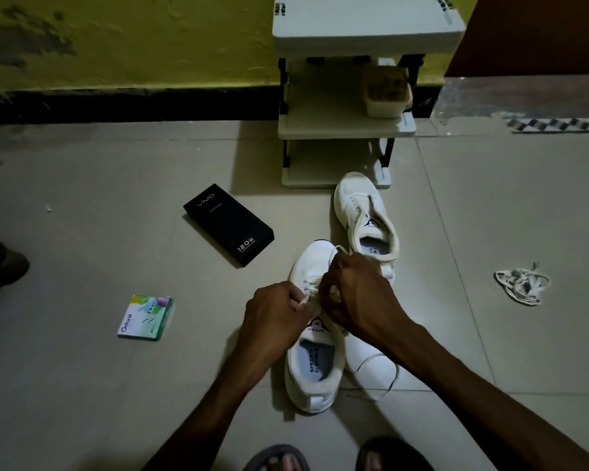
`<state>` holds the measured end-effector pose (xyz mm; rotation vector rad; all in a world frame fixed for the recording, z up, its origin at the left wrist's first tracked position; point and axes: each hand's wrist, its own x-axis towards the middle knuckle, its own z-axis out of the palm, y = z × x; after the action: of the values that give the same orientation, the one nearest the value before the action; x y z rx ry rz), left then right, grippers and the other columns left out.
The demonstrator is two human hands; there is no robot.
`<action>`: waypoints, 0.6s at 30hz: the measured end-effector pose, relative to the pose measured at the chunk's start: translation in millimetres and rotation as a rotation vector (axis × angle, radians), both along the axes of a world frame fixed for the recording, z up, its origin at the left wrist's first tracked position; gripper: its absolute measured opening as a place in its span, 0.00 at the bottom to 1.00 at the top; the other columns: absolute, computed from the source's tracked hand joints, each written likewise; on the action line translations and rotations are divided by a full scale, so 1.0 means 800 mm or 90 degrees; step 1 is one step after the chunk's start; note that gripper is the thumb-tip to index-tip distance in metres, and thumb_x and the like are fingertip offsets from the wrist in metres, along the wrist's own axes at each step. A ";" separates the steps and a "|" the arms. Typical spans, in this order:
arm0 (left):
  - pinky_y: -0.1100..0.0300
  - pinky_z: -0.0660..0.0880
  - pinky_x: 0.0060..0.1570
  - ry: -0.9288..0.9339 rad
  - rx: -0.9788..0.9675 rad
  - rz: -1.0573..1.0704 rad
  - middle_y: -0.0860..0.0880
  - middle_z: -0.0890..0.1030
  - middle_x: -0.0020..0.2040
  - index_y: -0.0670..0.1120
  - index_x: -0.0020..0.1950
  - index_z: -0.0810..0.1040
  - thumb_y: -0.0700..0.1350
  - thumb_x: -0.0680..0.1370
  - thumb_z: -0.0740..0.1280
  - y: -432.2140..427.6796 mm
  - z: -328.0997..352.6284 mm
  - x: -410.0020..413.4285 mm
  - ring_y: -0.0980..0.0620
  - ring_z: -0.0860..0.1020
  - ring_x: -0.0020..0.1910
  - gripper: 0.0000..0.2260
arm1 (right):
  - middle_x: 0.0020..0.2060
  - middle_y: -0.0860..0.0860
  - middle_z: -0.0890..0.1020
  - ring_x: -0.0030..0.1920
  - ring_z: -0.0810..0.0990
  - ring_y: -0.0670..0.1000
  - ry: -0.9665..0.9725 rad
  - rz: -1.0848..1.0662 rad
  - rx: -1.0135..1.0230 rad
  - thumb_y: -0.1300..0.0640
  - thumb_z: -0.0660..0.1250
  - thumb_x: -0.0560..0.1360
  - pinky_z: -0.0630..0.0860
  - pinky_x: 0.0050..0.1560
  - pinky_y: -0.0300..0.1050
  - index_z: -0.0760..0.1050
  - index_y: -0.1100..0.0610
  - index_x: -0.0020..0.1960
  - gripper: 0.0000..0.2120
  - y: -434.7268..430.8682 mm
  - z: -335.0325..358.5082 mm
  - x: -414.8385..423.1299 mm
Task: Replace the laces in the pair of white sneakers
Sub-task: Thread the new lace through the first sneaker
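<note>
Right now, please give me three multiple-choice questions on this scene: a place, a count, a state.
1. The lace pile lies: A left of the near sneaker; B right of it; C inside it.
2. White sneakers in view: A one; B two; C three.
3. The left hand and right hand: A pinch a lace; B rest flat; C are hidden.
Answers: B, it lies far right; B, the near sneaker plus the far sneaker; A, fingers curl on the lace over the near sneaker.
</note>
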<state>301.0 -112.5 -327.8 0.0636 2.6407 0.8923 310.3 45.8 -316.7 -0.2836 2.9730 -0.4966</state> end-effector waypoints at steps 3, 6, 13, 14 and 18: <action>0.58 0.78 0.51 -0.037 0.043 0.026 0.51 0.84 0.48 0.47 0.49 0.83 0.45 0.75 0.69 -0.006 -0.004 -0.008 0.52 0.81 0.48 0.05 | 0.33 0.52 0.67 0.37 0.71 0.58 -0.028 0.011 0.003 0.55 0.62 0.66 0.76 0.42 0.53 0.75 0.57 0.30 0.09 -0.008 -0.001 -0.011; 0.55 0.79 0.52 -0.083 0.098 0.033 0.50 0.84 0.46 0.45 0.51 0.84 0.41 0.75 0.69 -0.013 -0.007 -0.014 0.52 0.82 0.46 0.07 | 0.37 0.54 0.72 0.45 0.74 0.59 -0.052 0.022 0.027 0.55 0.65 0.71 0.76 0.52 0.55 0.80 0.58 0.37 0.09 -0.015 0.000 -0.017; 0.60 0.78 0.48 -0.102 0.147 0.041 0.50 0.84 0.46 0.45 0.53 0.84 0.41 0.76 0.69 -0.021 -0.015 -0.016 0.54 0.81 0.45 0.08 | 0.50 0.55 0.76 0.54 0.73 0.56 -0.048 0.014 0.052 0.49 0.64 0.76 0.66 0.39 0.45 0.81 0.59 0.50 0.14 -0.026 -0.006 -0.012; 0.61 0.78 0.47 -0.100 0.146 0.038 0.50 0.84 0.46 0.45 0.53 0.84 0.41 0.76 0.69 -0.021 -0.016 -0.016 0.54 0.81 0.46 0.08 | 0.49 0.55 0.76 0.54 0.73 0.57 -0.041 0.008 0.054 0.50 0.64 0.76 0.65 0.39 0.45 0.80 0.60 0.49 0.14 -0.026 -0.009 -0.011; 0.62 0.77 0.48 -0.089 0.133 0.022 0.49 0.83 0.47 0.44 0.53 0.83 0.42 0.76 0.69 -0.020 -0.015 -0.016 0.53 0.81 0.47 0.08 | 0.48 0.57 0.76 0.52 0.74 0.58 -0.001 0.001 0.056 0.51 0.64 0.76 0.66 0.38 0.46 0.79 0.61 0.48 0.13 -0.026 -0.014 -0.008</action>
<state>288.2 -128.6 -339.6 0.0062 2.4192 1.1383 304.2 25.1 -327.6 -0.2764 2.9830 -0.3641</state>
